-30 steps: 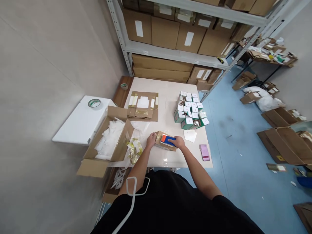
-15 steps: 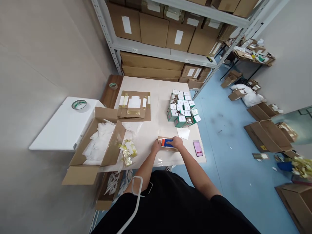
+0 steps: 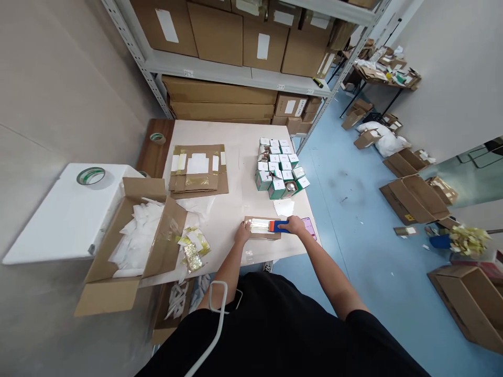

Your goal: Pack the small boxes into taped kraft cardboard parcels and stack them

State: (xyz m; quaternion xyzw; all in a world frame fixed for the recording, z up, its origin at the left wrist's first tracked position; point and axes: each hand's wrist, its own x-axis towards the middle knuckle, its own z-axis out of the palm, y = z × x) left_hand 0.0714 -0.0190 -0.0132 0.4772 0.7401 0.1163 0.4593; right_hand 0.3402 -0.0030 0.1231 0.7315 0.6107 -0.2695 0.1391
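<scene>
A small flat cardboard box (image 3: 262,235) lies near the table's front edge, with a glossy clear strip along its top. At the box's left end, my left hand (image 3: 242,231) is closed round the edge. My right hand (image 3: 294,225) grips a blue tape dispenser (image 3: 280,226) with an orange front, held over the right end of the box. A purple phone (image 3: 309,228) lies just beyond that hand, partly covered by it. Behind the box rests a white paper sheet (image 3: 283,207).
Several white-and-green small boxes (image 3: 277,187) stand at the table's right. Flattened cardboard (image 3: 218,183) lies at the left. An open carton (image 3: 129,289) of white packing material and some yellow packets (image 3: 193,255) sit front left. Shelving (image 3: 220,75) rises behind.
My right hand has drawn the tape dispenser rightward along the box, exposing a shiny strip behind it. My left hand stays at the box's left end. The whole view has shifted.
</scene>
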